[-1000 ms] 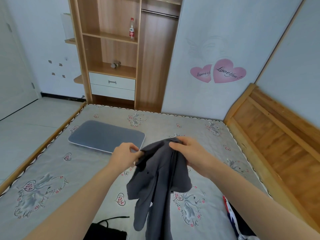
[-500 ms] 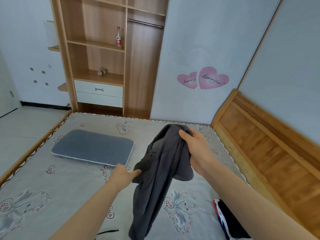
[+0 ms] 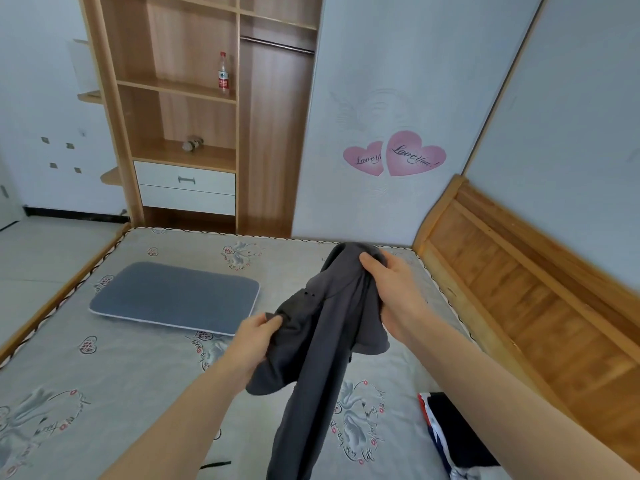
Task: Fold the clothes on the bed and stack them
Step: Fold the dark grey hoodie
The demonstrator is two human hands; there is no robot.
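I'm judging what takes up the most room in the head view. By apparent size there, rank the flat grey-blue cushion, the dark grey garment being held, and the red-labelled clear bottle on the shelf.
1. Dark grey garment and flat grey-blue cushion: similar, and the garment is nearer, so unranked.
2. Red-labelled clear bottle: smallest, though farthest away.

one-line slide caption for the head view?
Both hands, left hand and right hand, hold a dark grey garment up over the patterned mattress, unfolded, beside a grey pillow.

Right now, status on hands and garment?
Left hand and right hand both gripping dark grey garment, held above mattress, unfolded. Grey pillow lies left; another dark garment waits right.
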